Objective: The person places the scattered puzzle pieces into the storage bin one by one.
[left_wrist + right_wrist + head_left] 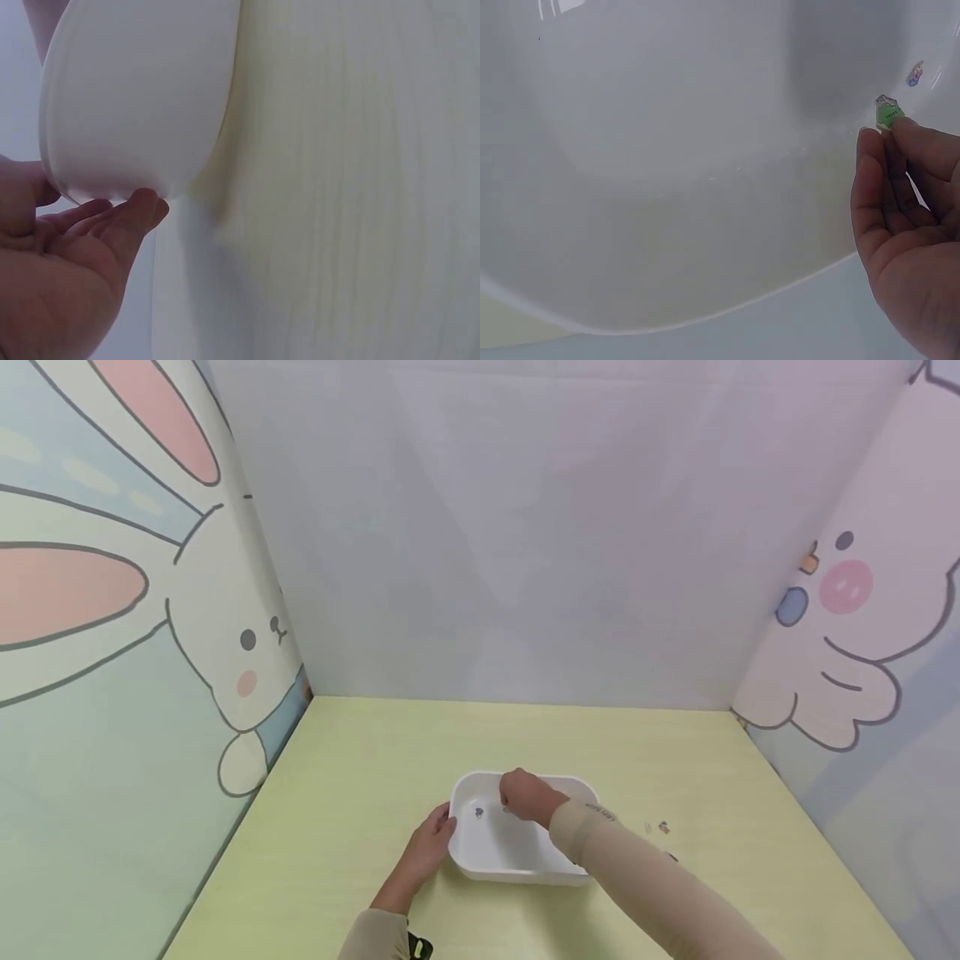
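Note:
A white plastic basin [517, 875] stands on the table in front of me. My left hand [427, 845] grips its left end; in the left wrist view the thumb is at the rim and the fingertips press the outer wall of the basin [142, 90]. Over the basin's inside reaches my right hand [531, 795]. Between thumb and fingers it pinches a small green sticker-like piece [888, 112], clearest in the right wrist view. Near it, a small colourful piece [915, 73] lies in the basin; the head view also has a small dark patterned piece [478, 812] inside.
Right of the basin, small flat pieces [663, 827] lie on the pale yellow table [375, 743], one partly hidden by my right sleeve [637, 868]. A grey-white backdrop [510, 543] rises behind, with cartoon-printed panels [247, 693] at both sides.

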{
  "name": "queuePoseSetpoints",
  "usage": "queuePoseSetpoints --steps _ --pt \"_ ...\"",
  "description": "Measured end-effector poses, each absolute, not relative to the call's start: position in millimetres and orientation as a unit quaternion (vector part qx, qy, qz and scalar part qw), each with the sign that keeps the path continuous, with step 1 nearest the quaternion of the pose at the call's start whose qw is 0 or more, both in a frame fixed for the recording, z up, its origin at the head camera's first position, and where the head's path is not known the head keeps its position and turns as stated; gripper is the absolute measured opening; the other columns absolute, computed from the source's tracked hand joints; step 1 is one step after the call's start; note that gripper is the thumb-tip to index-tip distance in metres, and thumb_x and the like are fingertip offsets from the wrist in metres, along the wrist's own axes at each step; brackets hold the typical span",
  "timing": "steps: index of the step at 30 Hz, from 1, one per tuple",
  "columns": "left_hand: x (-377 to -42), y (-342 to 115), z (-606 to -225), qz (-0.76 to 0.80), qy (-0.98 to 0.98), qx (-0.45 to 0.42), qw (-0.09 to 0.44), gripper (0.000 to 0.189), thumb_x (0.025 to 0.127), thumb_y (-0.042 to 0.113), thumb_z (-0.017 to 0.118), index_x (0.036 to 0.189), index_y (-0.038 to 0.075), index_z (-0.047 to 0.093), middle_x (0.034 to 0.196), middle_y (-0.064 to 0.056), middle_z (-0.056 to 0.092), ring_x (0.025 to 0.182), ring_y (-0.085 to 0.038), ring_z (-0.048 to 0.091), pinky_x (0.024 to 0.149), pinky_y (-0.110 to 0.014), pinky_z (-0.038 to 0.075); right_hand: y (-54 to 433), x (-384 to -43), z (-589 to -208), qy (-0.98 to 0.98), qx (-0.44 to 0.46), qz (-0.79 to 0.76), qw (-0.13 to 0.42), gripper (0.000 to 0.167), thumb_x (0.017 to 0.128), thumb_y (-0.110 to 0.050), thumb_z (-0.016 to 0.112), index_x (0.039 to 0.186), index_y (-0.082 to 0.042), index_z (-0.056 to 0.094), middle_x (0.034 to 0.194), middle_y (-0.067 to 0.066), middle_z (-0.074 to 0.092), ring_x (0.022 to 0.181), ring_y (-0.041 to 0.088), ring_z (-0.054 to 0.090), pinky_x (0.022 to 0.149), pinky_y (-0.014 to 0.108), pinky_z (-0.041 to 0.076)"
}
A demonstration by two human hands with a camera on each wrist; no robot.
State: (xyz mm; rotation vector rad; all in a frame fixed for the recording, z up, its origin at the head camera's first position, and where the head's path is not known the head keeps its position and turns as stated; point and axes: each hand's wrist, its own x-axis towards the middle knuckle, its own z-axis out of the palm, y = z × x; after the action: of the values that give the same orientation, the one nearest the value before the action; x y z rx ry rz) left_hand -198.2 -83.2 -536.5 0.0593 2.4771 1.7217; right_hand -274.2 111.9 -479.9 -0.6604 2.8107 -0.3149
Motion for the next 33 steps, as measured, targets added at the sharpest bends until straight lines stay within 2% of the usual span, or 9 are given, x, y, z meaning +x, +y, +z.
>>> queuePoseSetpoints --steps 9,17,23,33 --pt "-195.3 -79.0 -537.8 0.577 0.814 0.026 0.063 0.045 0.105 0.020 0.043 0.143 -0.004 0.041 0.140 -0.025 0.047 0.128 -0.045 0.043 0.105 -0.060 0.033 109.4 -272.3 -485.6 0.957 -0.245 -0.092 0.122 0.013 0.084 0.005 0.068 0.076 -0.005 0.068 0.070 0.000 0.061 0.064 0.013 0.057 0.062 0.027 0.053" --pt "-197.9 -76.9 -538.6 0.575 0.815 0.036 0.065 0.047 0.105 0.023 0.043 0.144 -0.005 0.041 0.141 -0.024 0.047 0.128 -0.043 0.045 0.105 -0.058 0.035 109.9 -274.0 -494.9 0.953 -0.271 -0.094 0.098 0.018 0.079 0.009 0.066 0.071 -0.006 0.065 0.065 -0.001 0.057 0.059 0.013 0.050 0.058 0.027 0.049" --pt "-199.4 -78.8 -535.5 0.570 0.819 0.044 0.057 0.046 0.105 0.021 0.043 0.143 -0.005 0.041 0.140 -0.025 0.048 0.127 -0.044 0.045 0.105 -0.059 0.034 110.6 -278.1 -503.4 0.952 -0.280 -0.090 0.081 0.018 0.079 0.010 0.062 0.072 -0.006 0.064 0.067 0.000 0.054 0.063 0.016 0.049 0.063 0.029 0.050" --pt "-197.8 -83.6 -535.5 0.564 0.823 0.034 0.054 0.045 0.105 0.020 0.044 0.143 -0.004 0.042 0.141 -0.023 0.048 0.129 -0.044 0.043 0.106 -0.059 0.032 108.2 -279.3 -513.0 0.946 -0.306 -0.094 0.053 0.010 0.077 0.006 0.067 0.076 -0.004 0.067 0.071 0.004 0.060 0.065 0.017 0.052 0.065 0.029 0.051"
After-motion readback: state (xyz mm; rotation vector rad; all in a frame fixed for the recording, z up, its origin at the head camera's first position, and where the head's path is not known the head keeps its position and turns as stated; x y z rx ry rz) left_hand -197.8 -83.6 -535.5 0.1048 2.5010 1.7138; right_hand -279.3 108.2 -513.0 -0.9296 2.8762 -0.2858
